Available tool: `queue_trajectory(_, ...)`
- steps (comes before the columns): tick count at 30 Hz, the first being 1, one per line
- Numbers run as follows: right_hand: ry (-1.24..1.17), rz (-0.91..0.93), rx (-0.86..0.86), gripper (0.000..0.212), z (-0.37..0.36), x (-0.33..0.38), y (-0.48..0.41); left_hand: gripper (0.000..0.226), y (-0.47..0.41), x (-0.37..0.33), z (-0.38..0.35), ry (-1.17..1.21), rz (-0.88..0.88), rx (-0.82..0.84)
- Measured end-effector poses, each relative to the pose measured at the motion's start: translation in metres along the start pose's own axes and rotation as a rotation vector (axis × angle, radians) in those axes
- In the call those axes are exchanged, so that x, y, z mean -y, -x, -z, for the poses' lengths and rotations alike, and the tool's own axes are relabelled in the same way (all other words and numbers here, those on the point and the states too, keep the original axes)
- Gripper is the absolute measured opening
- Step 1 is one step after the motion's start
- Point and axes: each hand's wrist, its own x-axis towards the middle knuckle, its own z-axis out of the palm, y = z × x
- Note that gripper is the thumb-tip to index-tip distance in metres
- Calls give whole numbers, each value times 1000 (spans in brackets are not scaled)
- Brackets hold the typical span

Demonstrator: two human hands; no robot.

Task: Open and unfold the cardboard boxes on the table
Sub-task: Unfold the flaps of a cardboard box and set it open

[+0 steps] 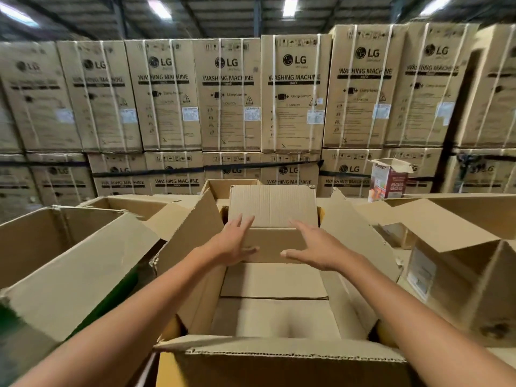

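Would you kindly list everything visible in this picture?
central box: one, brown, open, in front, flaps spread
far flap: one, brown, folded, at the box's far side
other open boxes: several, brown, left and right of it
printed box: one, red and white, open top, behind right
washing machine cartons: many, brown, white-strapped, stacked behind
ceiling lights: four, white, overhead
left hand: one, fingers spread, at the far flap
right hand: one, fingers spread, at the far flap

Both arms outstretched, left hand (234,243) and right hand (315,247) open-palmed, fingers spread
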Motion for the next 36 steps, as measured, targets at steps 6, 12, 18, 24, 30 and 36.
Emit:
queue_trajectory(6,-285,91,-339,86,14,41,111,79,120,-33,28,181,-113,-322)
queue_trajectory(12,-527,202,-542,78,-16,79,181,67,202,-38,19,269,-141,-586)
queue_trajectory(18,-647,225,-591,76,-50,117,216,67,265,-24,-3,334,-127,-661)
queue_trajectory(24,-750,198,-428,77,-112,177,238,67,350,30,-20,384,33,-680)
queue_trajectory(30,-801,175,-163,74,-214,279,263,61,478,114,-52,411,290,-663)
queue_trajectory(36,-776,173,81,78,-318,402,289,65,628,209,-75,377,536,-673)
